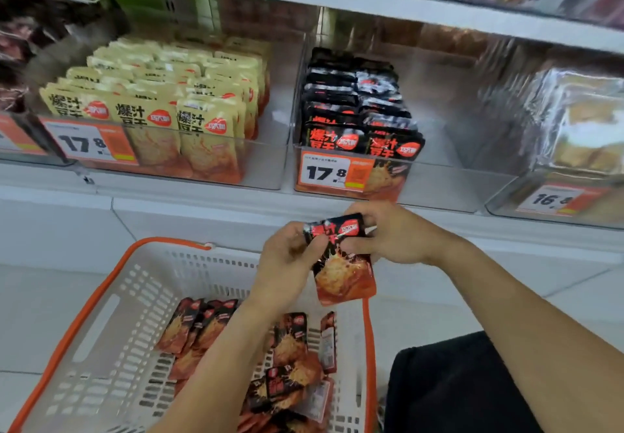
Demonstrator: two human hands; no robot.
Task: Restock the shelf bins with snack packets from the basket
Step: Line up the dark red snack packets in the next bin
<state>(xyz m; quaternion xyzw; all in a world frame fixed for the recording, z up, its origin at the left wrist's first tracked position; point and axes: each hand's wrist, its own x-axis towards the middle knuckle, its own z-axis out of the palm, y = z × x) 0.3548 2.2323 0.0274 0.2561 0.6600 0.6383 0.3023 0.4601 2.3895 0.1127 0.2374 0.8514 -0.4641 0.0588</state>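
A black snack packet is held in both hands between basket and shelf.

At lower centre, loose packets (293, 341) are left in the basket (101, 301). Above it, the black snack packet (341, 264) is pinched at its top by the curled fingers of the left hand (290, 260) and the right hand (388, 233), probably to be squared for upright filing. Higher, at centre right, the matching black-packet bin (439, 189) is half filled; at upper left, the yellow-packet bin (266, 169) is fuller.

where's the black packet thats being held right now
In the head view the black packet sits centre frame, held by the left hand and right hand, above the basket's right edge and just below the black-packet bin.
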